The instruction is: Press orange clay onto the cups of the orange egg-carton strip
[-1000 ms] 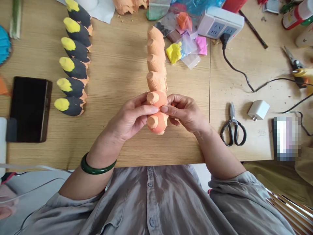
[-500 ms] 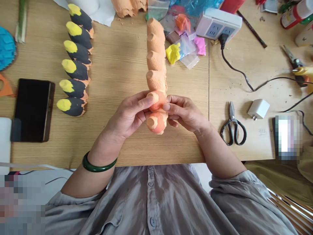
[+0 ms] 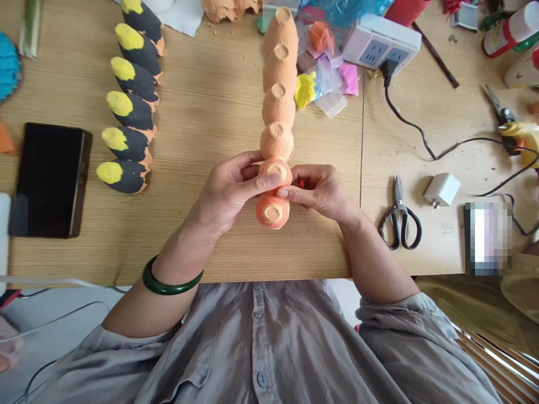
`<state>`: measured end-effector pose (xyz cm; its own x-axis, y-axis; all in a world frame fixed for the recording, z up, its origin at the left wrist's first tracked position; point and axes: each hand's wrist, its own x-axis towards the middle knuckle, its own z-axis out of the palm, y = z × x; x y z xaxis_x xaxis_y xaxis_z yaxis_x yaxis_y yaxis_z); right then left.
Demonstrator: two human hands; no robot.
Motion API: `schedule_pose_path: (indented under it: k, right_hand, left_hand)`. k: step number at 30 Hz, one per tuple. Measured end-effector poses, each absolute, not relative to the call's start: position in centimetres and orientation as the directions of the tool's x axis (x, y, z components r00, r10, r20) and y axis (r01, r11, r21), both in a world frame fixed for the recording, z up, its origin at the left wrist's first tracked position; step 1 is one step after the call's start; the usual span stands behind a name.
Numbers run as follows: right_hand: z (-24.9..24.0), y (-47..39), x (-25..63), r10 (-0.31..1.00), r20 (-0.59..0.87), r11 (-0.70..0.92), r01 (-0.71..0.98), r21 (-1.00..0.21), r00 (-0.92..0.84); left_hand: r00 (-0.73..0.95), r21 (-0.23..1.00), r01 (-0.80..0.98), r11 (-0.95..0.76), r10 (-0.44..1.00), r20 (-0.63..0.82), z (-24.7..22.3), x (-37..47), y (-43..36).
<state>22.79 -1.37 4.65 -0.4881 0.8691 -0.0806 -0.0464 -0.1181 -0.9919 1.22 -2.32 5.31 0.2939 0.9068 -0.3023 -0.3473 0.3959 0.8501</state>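
Observation:
Both hands grip a strip of egg carton (image 3: 278,106), light orange with a row of bumps, held lengthwise above the table. Its two nearest bumps have a darker orange coating (image 3: 283,203) around pale tips. My left hand (image 3: 227,193) wraps the second-nearest bump from the left, thumb across its top. My right hand (image 3: 322,191) pinches the strip's right side, with its thumb at the dip between the two coated bumps. A bit of darker orange shows among its fingers, partly hidden. To the left lies a similar strip (image 3: 135,105), coated dark grey with yellow tips.
A black phone-like box (image 3: 48,179) lies at left. Small bags with yellow clay (image 3: 305,90) and pink clay lie beyond my right hand, beside a white power strip (image 3: 381,45) with a black cord. Scissors (image 3: 399,216) and a white charger (image 3: 442,189) lie at right.
The egg carton strip has rolled so its bump tips face up toward me, and it sits slightly farther right. My left thumb has slid across the second bump. The view has shifted a little.

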Motion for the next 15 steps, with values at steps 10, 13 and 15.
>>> schedule_pose_path:
  k: [10, 13, 15]
  right_hand:
    - [4.35, -1.54, 22.86, 0.878, 0.037, 0.027, -0.028, -0.999, -0.478]
    - [4.50, -1.79, 22.61, 0.882, -0.013, -0.052, -0.071, -0.996, -0.471]
    - [4.66, -1.98, 22.41, 0.892, -0.039, -0.090, -0.094, -0.991, -0.451]
  left_hand:
    - [0.397, 0.831, -0.319, 0.456, 0.860, -0.320, 5.45, 1.07, -2.30]
    - [0.414, 0.814, -0.361, 0.454, 0.861, -0.296, 5.38, 1.25, -2.41]
    - [0.421, 0.810, -0.385, 0.443, 0.865, -0.273, 5.33, 1.39, -2.47]
